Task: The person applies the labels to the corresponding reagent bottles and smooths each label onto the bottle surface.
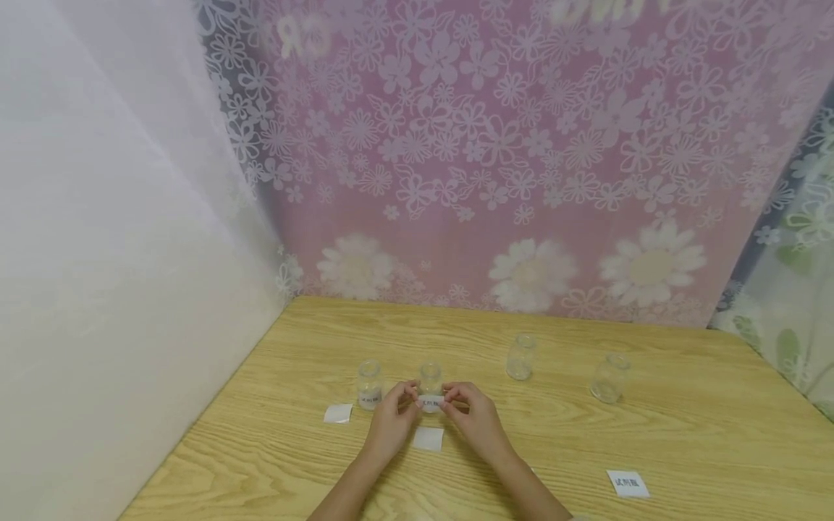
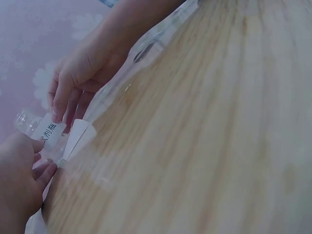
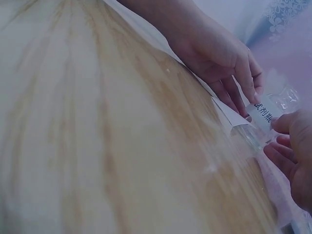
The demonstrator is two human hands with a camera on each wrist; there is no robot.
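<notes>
A small clear glass jar (image 1: 430,375) stands upright on the table between my two hands. Across its lower front lies a white label (image 1: 431,403) with dark printed characters. My left hand (image 1: 392,416) pinches the label's left end between thumb and finger, while the right hand (image 1: 477,421) pinches the other end. In the right wrist view the label (image 3: 262,115) is held at the glass; whether it sticks all the way across cannot be told. Just in front of the jar is a blank white paper square (image 1: 428,438).
Left of my hands stands a second jar (image 1: 369,376) bearing a similar label, with another blank paper square (image 1: 337,413) nearby. Two unlabelled jars (image 1: 520,357) (image 1: 609,379) stand back right. A printed label on its square (image 1: 628,483) lies front right on the wooden table (image 1: 287,441).
</notes>
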